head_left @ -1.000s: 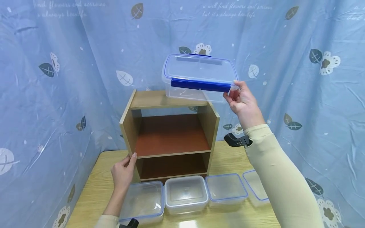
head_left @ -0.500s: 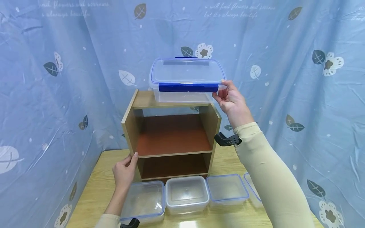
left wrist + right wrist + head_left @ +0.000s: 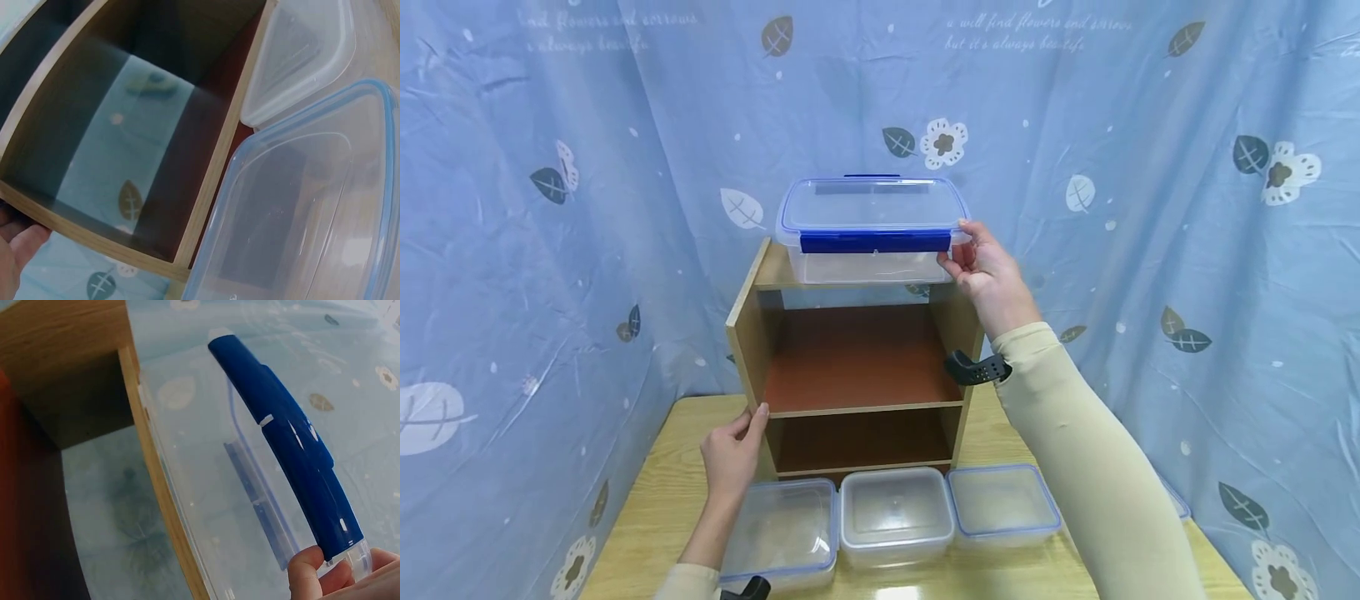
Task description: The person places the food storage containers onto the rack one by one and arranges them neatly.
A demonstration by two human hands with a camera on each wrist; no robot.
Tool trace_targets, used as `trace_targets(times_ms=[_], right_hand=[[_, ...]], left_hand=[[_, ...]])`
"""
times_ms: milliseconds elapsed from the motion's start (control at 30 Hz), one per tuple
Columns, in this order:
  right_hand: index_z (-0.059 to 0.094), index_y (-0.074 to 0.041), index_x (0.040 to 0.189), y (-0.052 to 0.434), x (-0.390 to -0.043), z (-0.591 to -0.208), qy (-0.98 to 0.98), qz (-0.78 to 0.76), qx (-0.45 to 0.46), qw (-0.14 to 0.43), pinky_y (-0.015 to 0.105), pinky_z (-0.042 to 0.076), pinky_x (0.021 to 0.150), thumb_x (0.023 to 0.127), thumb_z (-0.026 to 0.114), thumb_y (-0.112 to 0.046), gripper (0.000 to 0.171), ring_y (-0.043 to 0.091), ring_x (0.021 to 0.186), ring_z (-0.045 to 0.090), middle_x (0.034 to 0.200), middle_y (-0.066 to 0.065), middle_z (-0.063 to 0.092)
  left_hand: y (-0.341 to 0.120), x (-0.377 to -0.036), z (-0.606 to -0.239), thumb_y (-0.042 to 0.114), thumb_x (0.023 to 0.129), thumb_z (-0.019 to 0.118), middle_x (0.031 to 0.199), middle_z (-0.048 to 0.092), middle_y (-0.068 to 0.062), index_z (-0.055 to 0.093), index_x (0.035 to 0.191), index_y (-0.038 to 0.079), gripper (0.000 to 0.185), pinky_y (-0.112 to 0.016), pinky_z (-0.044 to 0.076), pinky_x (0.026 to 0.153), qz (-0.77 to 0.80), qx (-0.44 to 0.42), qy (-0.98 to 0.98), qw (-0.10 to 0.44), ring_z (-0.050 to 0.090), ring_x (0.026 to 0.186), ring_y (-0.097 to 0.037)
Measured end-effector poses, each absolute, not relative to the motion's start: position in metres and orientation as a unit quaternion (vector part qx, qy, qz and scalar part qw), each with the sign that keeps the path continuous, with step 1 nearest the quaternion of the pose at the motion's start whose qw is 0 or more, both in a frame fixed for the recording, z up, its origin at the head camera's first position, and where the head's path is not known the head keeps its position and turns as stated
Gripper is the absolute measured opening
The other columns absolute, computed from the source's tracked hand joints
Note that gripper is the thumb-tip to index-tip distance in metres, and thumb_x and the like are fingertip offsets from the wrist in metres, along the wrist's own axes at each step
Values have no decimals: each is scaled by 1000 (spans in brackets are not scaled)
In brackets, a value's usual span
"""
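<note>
My right hand (image 3: 994,279) pinches the right front corner of a clear plastic storage box (image 3: 872,267) with a blue-rimmed lid and dark blue clip (image 3: 294,456). The box is level over the top board of a small wooden shelf unit (image 3: 865,412), its base right at that board in the right wrist view. My left hand (image 3: 732,450) grips the front edge of the unit's left side panel (image 3: 748,329), thumb in front and fingers behind. In the left wrist view, fingers (image 3: 25,247) show at the panel's edge.
Along the unit's foot stand a blue-rimmed box (image 3: 782,525), a white-lidded box (image 3: 895,508) and another blue-rimmed box (image 3: 1003,500). One more box (image 3: 1176,498) is mostly hidden behind my right sleeve. A blue patterned curtain (image 3: 1112,125) encloses the wooden table (image 3: 647,500).
My right hand has moved left and down with the storage box, bringing it from above the unit's right side to over its top board. My left hand stays on the side panel.
</note>
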State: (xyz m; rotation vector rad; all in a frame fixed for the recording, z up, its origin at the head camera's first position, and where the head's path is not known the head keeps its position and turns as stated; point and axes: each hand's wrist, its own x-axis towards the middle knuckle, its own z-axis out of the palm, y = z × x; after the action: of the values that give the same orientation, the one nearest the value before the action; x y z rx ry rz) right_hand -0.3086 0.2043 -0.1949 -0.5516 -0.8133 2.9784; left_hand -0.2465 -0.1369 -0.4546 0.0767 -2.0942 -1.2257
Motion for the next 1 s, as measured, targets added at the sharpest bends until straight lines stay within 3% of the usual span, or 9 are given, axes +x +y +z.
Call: trace_targets(times_ms=[167, 400, 1000], right_hand=[[58, -9, 90, 204, -315, -195, -247, 952, -181, -14, 34, 54, 89, 85, 74, -6, 16, 13, 71, 54, 77, 5, 55], [60, -6, 88, 203, -322, -190, -211, 962, -170, -17, 34, 46, 102, 84, 72, -1, 14, 15, 71, 55, 76, 6, 57], [61, -5, 87, 189, -329, -193, -222, 961, -163, 23, 36, 47, 101, 85, 71, -1, 10, 16, 77, 54, 80, 7, 57]], left_hand=[[-139, -249, -457, 29, 87, 74, 72, 75, -8, 81, 81, 11, 20, -15, 38, 55, -472, 25, -811, 345, 49, 52, -1], [-141, -253, -454, 33, 87, 73, 74, 76, -9, 81, 84, 10, 25, -14, 38, 56, -472, 30, -814, 337, 49, 54, -7], [-144, -253, -451, 34, 88, 72, 80, 76, -11, 81, 86, 10, 25, -12, 39, 57, -476, 31, -817, 324, 54, 57, -1]])
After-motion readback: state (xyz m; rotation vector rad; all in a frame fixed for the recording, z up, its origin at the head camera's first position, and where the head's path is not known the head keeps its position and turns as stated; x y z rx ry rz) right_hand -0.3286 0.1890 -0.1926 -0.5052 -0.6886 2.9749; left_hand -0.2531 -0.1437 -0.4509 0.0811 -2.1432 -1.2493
